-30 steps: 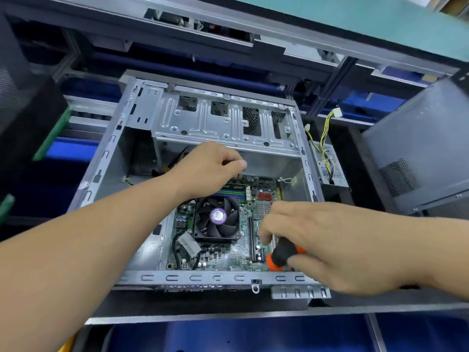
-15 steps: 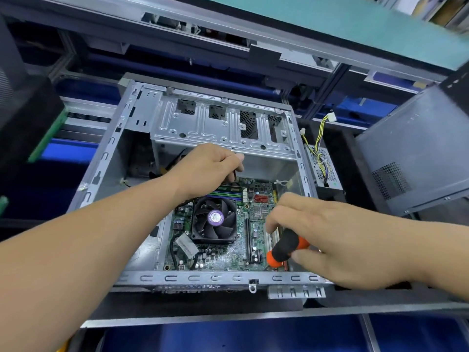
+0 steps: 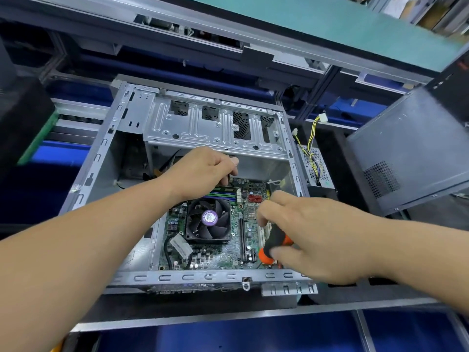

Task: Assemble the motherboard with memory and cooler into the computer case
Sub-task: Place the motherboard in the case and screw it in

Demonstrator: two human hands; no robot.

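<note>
motherboard (image 3: pixel 215 252) flat inside the open computer case (image 3: pixel 101 158), cooler (image 3: pixel 208 219) fan seated on it, memory (image 3: pixel 223 193) sticks just beyond the fan. left hand (image 3: pixel 203 171) curled above the memory, held object not discernible. right hand (image 3: pixel 312 235) gripping a black-and-orange screwdriver (image 3: pixel 274 242) over the board's right edge.

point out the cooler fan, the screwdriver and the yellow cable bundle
cooler fan (image 3: pixel 209 217): head view, on its purple hub sticker
screwdriver (image 3: pixel 272 246): head view, on its black and orange handle
yellow cable bundle (image 3: pixel 311 138): head view, on the wires right of the case
</note>
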